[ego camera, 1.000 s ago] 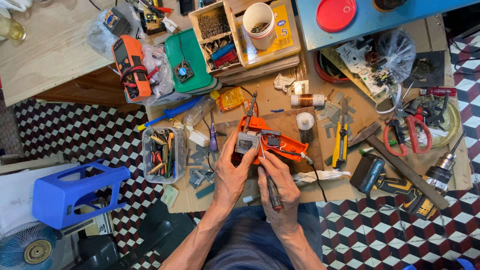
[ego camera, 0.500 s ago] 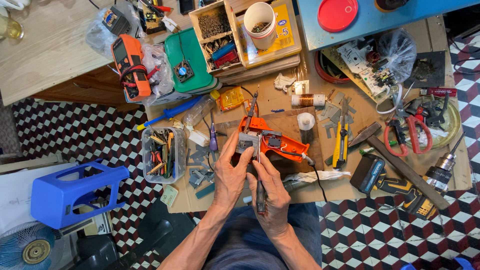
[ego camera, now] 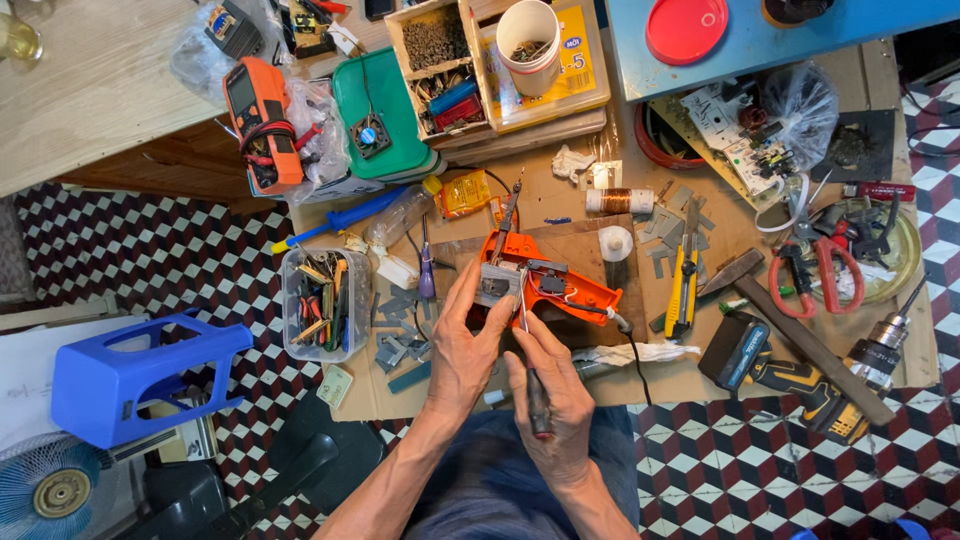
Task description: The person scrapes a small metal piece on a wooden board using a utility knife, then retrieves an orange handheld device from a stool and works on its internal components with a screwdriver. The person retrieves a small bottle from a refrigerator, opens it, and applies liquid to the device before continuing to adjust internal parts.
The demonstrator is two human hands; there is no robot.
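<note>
Standing at the far left on the checkered floor, a blue plastic stool (ego camera: pixel 135 375) lay just above a round fan (ego camera: pixel 55 492), and further up an orange handheld multimeter (ego camera: pixel 258 112) rested beside a clear plastic bag at the bench's edge. Next came a clear plastic tub of small hand tools (ego camera: pixel 325 303) on the cardboard-covered workbench (ego camera: pixel 620 380), with a scatter of grey metal plates just to its right. At the centre the person's left hand (ego camera: pixel 465 345) was curled around the near side of the opened orange plastic power-tool housing (ego camera: pixel 545 280), fingers pressed on its grey metal inner block, steadying it on a brown board. The right hand (ego camera: pixel 555 395) was closed on the dark handle of a thin screwdriver (ego camera: pixel 532 375), its shaft pointing up into the housing's open inside; whether the tip touched a screw could not be told. A black cord ran off the housing to the right, past a white rag. Beyond it lay yellow-handled pliers (ego camera: pixel 682 285), a wooden-handled hammer (ego camera: pixel 790 330) lying aslant, and a yellow-and-black cordless drill (ego camera: pixel 800 375) near the bench's front edge. Red-handled scissors (ego camera: pixel 815 275) sat on a round metal dish toward the far right.
</note>
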